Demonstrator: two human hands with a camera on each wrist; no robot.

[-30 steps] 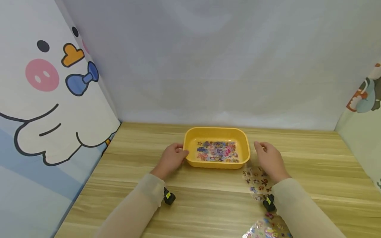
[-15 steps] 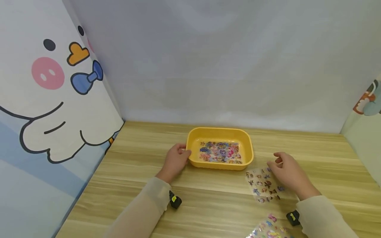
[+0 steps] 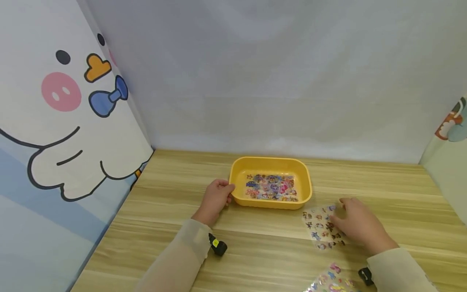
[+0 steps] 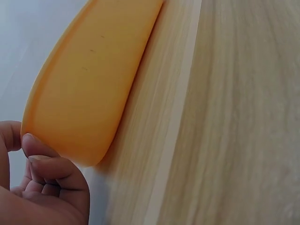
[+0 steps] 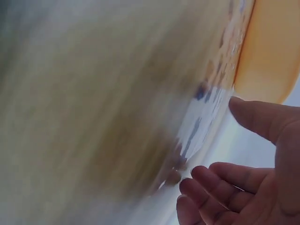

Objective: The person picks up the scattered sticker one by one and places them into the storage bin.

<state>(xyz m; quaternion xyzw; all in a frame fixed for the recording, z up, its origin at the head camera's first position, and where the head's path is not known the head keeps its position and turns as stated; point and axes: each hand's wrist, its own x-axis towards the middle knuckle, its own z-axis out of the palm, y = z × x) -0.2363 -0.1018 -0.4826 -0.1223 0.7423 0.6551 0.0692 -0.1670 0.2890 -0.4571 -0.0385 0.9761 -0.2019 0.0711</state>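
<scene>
My left hand [image 3: 215,199] pinches the left rim of a yellow plastic tray [image 3: 270,205]. In the left wrist view its thumb and curled fingers [image 4: 58,171] close on the tray's end, beside the orange-looking wall [image 4: 89,75]. Sheets of colourful cartoon stickers [image 3: 271,187] lie inside on the tray's floor. To the right, my right hand [image 3: 361,225] is over the right side of a clear sticker sheet [image 3: 319,223], with thumb and fingers spread apart. The right wrist view shows this hand [image 5: 253,173] palm side, its fingers loosely bent next to the sheet's edge [image 5: 204,112].
A second, brighter sticker sheet [image 3: 332,282] lies at the bottom, partly out of frame. Both stand on a wood-grain table [image 3: 255,243]. A pale curtain [image 3: 273,81] rises behind it, and a cartoon-printed panel [image 3: 62,121] borders the left side.
My right hand has moved from beside the tray's right end, right and down to the sticker sheet, its fingers opening out. My left hand keeps its pinch on the tray.
</scene>
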